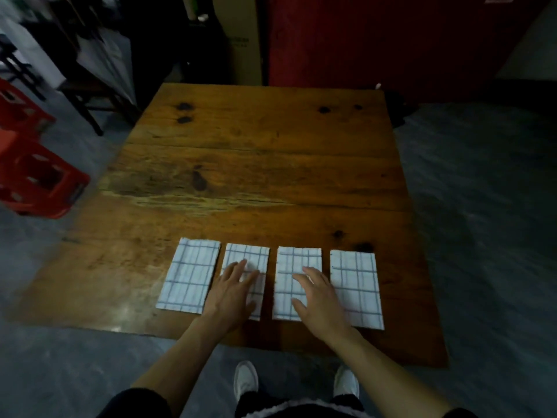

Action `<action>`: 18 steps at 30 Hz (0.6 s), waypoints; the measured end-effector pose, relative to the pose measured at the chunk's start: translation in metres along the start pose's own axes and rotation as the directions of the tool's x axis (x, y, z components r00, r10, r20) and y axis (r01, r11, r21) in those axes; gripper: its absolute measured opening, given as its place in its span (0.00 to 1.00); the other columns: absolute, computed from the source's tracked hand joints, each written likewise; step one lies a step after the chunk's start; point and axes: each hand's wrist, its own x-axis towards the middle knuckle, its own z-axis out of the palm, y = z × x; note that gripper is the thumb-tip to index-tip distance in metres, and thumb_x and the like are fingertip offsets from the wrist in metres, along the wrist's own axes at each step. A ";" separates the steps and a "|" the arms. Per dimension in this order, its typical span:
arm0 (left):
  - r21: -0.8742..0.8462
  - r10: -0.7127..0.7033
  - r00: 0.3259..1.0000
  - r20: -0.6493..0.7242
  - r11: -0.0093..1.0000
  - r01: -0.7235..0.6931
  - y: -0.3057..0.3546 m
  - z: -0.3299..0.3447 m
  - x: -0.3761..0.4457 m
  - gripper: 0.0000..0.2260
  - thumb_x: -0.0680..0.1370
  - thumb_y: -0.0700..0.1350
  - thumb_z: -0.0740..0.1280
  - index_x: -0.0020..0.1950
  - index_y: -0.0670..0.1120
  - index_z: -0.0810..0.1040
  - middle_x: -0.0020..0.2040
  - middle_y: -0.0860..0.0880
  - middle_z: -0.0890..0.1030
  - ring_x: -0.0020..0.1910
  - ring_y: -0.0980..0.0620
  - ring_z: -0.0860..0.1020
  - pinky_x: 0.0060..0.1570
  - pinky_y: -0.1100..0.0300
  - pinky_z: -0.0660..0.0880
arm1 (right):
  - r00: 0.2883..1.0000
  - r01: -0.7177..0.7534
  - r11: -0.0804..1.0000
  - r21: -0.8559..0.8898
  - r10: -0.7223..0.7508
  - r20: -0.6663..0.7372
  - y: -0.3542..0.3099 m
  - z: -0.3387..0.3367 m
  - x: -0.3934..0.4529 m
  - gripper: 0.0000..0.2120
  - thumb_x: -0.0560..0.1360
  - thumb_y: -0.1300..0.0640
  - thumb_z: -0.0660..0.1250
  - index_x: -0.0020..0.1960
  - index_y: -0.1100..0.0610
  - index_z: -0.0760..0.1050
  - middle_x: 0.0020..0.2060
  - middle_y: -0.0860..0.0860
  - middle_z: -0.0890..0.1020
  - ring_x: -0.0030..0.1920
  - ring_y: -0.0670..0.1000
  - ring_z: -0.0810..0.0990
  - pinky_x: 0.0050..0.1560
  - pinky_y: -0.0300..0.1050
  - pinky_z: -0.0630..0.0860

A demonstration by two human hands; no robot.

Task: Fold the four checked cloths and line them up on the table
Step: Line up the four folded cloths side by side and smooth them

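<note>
Several folded white cloths with dark checks lie side by side in a row near the front edge of the wooden table (256, 164). The leftmost cloth (190, 274) and the rightmost cloth (357, 285) are untouched. My left hand (233, 292) lies flat with straight fingers on the second cloth (250, 256). My right hand (316, 300) lies flat with spread fingers on the third cloth (297, 262). Neither hand grips anything.
Red plastic crates (33, 176) stand on the floor to the left. A dark chair (90, 98) and a cardboard box (241, 40) are behind the table, with a red panel (376, 37) at the back. My white shoes (245, 380) are below the table's front edge.
</note>
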 end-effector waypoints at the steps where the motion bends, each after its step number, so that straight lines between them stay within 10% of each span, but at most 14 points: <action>1: 0.016 0.027 1.000 0.015 1.000 -0.027 -0.007 0.001 0.002 0.34 0.77 0.57 0.66 0.79 0.58 0.54 0.81 0.49 0.47 0.79 0.44 0.46 0.75 0.44 0.57 | 0.999 -0.033 0.999 -0.006 0.033 -0.013 -0.009 0.009 0.003 0.27 0.79 0.48 0.64 0.76 0.47 0.61 0.77 0.47 0.58 0.77 0.48 0.54 0.73 0.45 0.57; 18: 0.062 0.190 0.980 0.051 0.979 -0.193 -0.042 0.026 0.015 0.38 0.75 0.62 0.68 0.77 0.62 0.48 0.79 0.48 0.42 0.78 0.41 0.43 0.75 0.43 0.49 | 0.970 -0.244 0.961 -0.132 0.243 -0.023 -0.047 0.051 0.006 0.32 0.78 0.52 0.67 0.78 0.45 0.56 0.79 0.48 0.50 0.79 0.51 0.42 0.76 0.49 0.49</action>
